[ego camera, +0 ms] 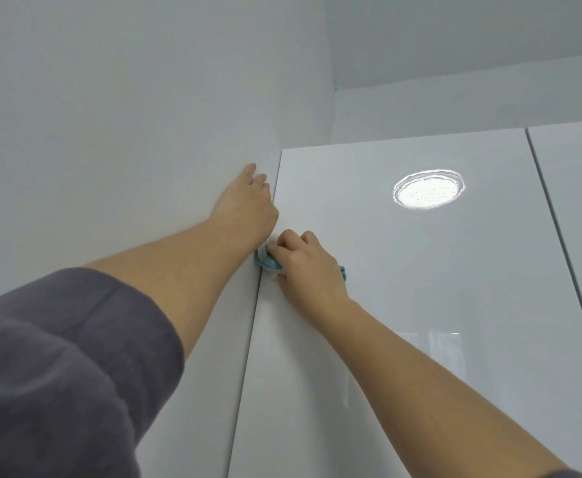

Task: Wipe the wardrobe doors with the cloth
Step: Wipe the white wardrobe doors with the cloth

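A glossy white wardrobe door point(403, 270) fills the right half of the view, seen from below. My right hand point(308, 267) presses a bunched white and teal cloth point(265, 262) against the door near its left edge. Most of the cloth is hidden under the hand; a teal bit shows at the wrist side. My left hand point(246, 201) lies flat with fingers together on the white panel just left of the door's edge, holding nothing.
A second door point(579, 219) lies to the right, past a narrow dark gap. A white side wall point(110, 132) stands at left and the ceiling above. A round lamp reflection point(427, 189) shines on the door. My grey sleeve point(58, 374) fills the lower left.
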Available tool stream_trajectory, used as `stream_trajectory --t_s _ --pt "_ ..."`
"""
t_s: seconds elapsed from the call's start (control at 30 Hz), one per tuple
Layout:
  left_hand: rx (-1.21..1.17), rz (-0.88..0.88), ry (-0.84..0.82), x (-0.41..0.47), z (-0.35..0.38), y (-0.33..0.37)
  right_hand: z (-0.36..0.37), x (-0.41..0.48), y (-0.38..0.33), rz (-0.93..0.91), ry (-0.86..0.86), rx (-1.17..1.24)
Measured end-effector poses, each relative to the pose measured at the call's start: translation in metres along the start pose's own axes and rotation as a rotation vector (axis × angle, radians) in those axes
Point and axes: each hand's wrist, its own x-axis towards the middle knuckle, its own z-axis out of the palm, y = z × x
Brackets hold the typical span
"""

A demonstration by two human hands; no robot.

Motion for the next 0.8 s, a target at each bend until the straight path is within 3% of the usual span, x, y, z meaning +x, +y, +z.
stream_trajectory --t_s 0.2,0.37,0.63,0.8 --pt "0.012 0.009 0.0 -0.005 -0.001 0.0 -0.012 -0.015 0.008 -0.226 -0.173 -0.022" --pt "0.054 0.01 0.049 -0.003 0.004 0.0 -0.028 -0.022 0.037 -0.262 -0.082 -0.16" --pt "0.076 0.004 0.138 0.0 0.014 0.001 -0.077 -0.055 0.102 -0.004 0.065 -0.25" --pt "-0.015 0.006 0.171 0.002 0.014 0.006 -0.123 -0.092 0.156 0.287 0.14 -0.309"
